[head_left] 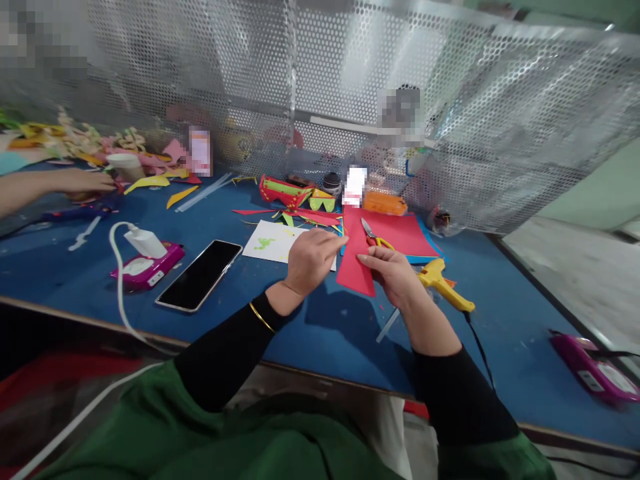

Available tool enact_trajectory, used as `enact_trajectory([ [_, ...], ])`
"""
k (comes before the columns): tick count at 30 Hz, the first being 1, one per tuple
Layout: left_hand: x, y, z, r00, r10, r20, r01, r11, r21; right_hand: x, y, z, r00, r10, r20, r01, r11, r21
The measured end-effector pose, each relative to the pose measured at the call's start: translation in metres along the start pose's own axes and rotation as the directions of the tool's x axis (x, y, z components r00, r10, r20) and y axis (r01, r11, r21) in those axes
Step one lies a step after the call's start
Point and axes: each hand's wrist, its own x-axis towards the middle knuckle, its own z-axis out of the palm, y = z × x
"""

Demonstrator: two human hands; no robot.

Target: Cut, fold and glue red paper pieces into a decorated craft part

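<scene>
Your right hand (397, 277) pinches a long, flat red paper piece (353, 273) above the blue tabletop (215, 220). Your left hand (311, 260): at its left edge, cannot tell whether gripping.

One pair of scissors (369, 231), one yellow glue gun (441, 281) and two purple power strips (159, 268) (590, 369) show.
</scene>
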Motion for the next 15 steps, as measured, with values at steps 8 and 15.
enact_trajectory([
  [8,0.0,-0.005,0.013,0.78,-0.554,0.29,0.624,0.663,-0.413,0.01,0.011,0.015,0.996,-0.081,-0.041,0.063,0.944,-0.323],
  [15,0.005,-0.004,0.01,0.707,-0.682,0.186,0.66,0.543,-0.519,0.056,0.003,-0.021,0.973,-0.088,-0.215,-0.146,0.488,-0.86],
])
